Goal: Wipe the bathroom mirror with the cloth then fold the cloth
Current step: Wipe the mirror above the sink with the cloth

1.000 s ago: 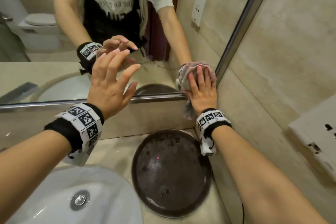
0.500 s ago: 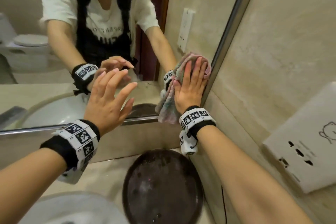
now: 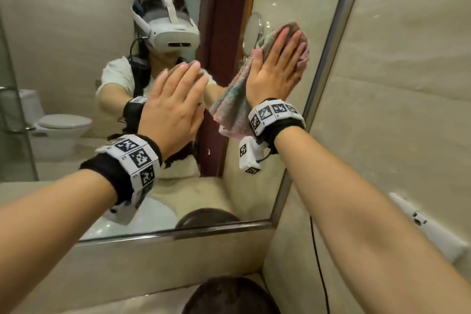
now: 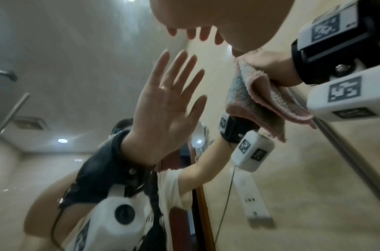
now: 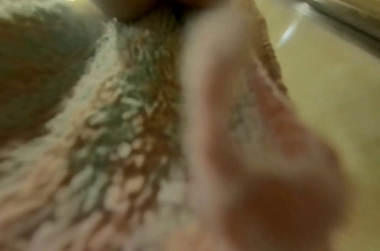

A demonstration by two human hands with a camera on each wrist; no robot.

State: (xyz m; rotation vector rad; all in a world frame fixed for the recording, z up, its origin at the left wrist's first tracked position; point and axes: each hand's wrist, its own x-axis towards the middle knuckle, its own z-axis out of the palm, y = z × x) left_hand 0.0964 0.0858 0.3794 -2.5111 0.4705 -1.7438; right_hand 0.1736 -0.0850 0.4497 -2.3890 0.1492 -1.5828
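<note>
The mirror (image 3: 76, 58) fills the wall ahead, with a metal frame (image 3: 328, 58) down its right side. My right hand (image 3: 280, 58) lies flat with straight fingers and presses a pink and grey cloth (image 3: 232, 107) on the glass high up, close to that frame. The cloth's loose end hangs below the wrist (image 4: 259, 100). In the right wrist view the cloth (image 5: 120, 135) fills the frame as a blur. My left hand (image 3: 175, 102) is raised just left of it, fingers straight, holding nothing. Its fingertips (image 4: 195, 32) are close to the glass; I cannot tell if they touch.
A dark round tray (image 3: 229, 296) lies on the counter below the mirror. On the stone wall at the right are a white socket (image 3: 428, 227) and a thin black cable (image 3: 318, 262). The glass reflects a toilet, the basin and the person.
My right hand has slid the cloth up the mirror along the right frame. The left hand has risen too and its fingers have straightened. The view has tilted upward.
</note>
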